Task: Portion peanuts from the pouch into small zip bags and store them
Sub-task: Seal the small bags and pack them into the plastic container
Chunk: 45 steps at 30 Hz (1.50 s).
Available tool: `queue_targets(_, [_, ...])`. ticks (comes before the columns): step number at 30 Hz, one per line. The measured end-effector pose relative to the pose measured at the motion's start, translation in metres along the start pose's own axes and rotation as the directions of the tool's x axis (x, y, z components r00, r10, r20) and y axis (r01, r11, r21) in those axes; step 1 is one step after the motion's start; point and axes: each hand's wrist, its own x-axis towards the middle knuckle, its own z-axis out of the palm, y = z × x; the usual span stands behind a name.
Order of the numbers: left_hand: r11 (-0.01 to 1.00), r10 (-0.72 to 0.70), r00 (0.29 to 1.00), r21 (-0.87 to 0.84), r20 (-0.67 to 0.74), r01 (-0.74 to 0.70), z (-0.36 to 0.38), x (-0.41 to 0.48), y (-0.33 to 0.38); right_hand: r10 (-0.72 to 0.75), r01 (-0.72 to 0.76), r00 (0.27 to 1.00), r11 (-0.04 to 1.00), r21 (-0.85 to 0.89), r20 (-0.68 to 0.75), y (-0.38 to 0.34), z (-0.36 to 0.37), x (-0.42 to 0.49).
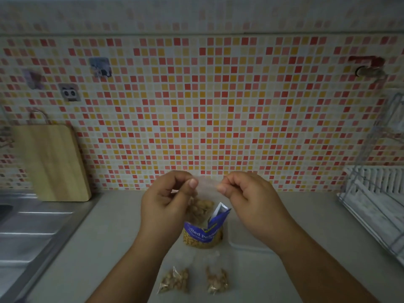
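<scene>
Clear plastic zip bag (204, 194), partly filled with pale peanuts, held above the desk (105, 248) in front of the mosaic-tiled wall. Left hand (168, 200) and right hand (249, 204) each pinch one end of the bag's top strip between thumb and fingers. Directly below, the blue peanut pouch (204, 231) stands upright, its top torn open. Two filled small bags (175, 281) lie flat on the desk nearer the camera, side by side and apart.
</scene>
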Motion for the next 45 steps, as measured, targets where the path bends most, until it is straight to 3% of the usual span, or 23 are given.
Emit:
queue_targets(3, [0.978, -0.206, 0.978, -0.037, 0.025, 0.206, 0.001, -0.006, -0.018, 0.156, -0.172, 0.977, 0.979, 0.107, 0.144, 0.012, 0.009, 0.0])
queue_targets(6, [0.908, -0.416, 0.908, 0.081, 0.05, 0.412, -0.003, -0.02, -0.063, 0.338, -0.411, 0.879, 0.894, 0.176, 0.337, 0.042, 0.031, -0.005])
queue_targets(9, [0.789, -0.571, 0.821, 0.267, -0.011, 0.553, -0.012, -0.046, -0.126, 0.481, -0.492, 0.764, 0.865, -0.095, 0.431, 0.089, 0.072, -0.02])
queue_targets(13, [0.625, -0.669, 0.734, 0.443, -0.121, 0.643, -0.019, -0.074, -0.192, 0.648, -0.469, 0.688, 0.741, -0.481, 0.327, 0.14, 0.127, -0.044])
queue_targets(16, [0.603, -0.644, 0.759, 0.544, -0.1, 0.584, -0.018, -0.078, -0.214, 0.683, -0.487, 0.688, 0.685, -0.541, 0.245, 0.157, 0.149, -0.054])
queue_targets(20, [0.62, -0.56, 0.828, 0.657, -0.012, 0.429, -0.015, -0.082, -0.222, 0.719, -0.563, 0.662, 0.662, -0.495, 0.21, 0.171, 0.165, -0.059])
queue_targets(24, [0.574, -0.492, 0.868, 0.775, 0.069, 0.264, -0.013, -0.08, -0.22, 0.706, -0.6, 0.669, 0.698, -0.39, 0.233, 0.175, 0.169, -0.059])
queue_targets(28, [0.578, -0.49, 0.868, 0.775, 0.08, 0.255, -0.015, -0.08, -0.21, 0.699, -0.676, 0.661, 0.712, -0.19, 0.273, 0.168, 0.163, -0.058])
queue_targets(31, [0.668, -0.482, 0.874, 0.672, 0.063, 0.319, -0.015, -0.073, -0.199, 0.652, -0.683, 0.698, 0.73, 0.003, 0.297, 0.154, 0.15, -0.057])
queue_targets(33, [0.776, -0.555, 0.829, 0.402, 0.068, 0.486, -0.012, -0.063, -0.17, 0.601, -0.66, 0.743, 0.732, 0.171, 0.295, 0.138, 0.133, -0.053])
queue_targets(35, [0.802, -0.597, 0.791, 0.068, 0.137, 0.593, -0.01, -0.05, -0.141, 0.556, -0.627, 0.779, 0.698, 0.347, 0.29, 0.119, 0.114, -0.045])
queue_targets(38, [0.837, -0.506, 0.838, -0.116, 0.204, 0.534, -0.011, -0.032, -0.097, 0.475, -0.538, 0.84, 0.663, 0.52, 0.264, 0.091, 0.088, -0.034])
queue_targets(42, [0.93, -0.332, 0.925, -0.1, 0.186, 0.354, -0.006, -0.012, -0.053, 0.362, -0.432, 0.899, 0.635, 0.64, 0.247, 0.057, 0.06, -0.023])
queue_targets(45, [0.962, -0.232, 0.963, -0.111, 0.141, 0.248, -0.004, -0.005, -0.032, 0.296, -0.332, 0.941, 0.7, 0.632, 0.166, 0.038, 0.045, -0.021])
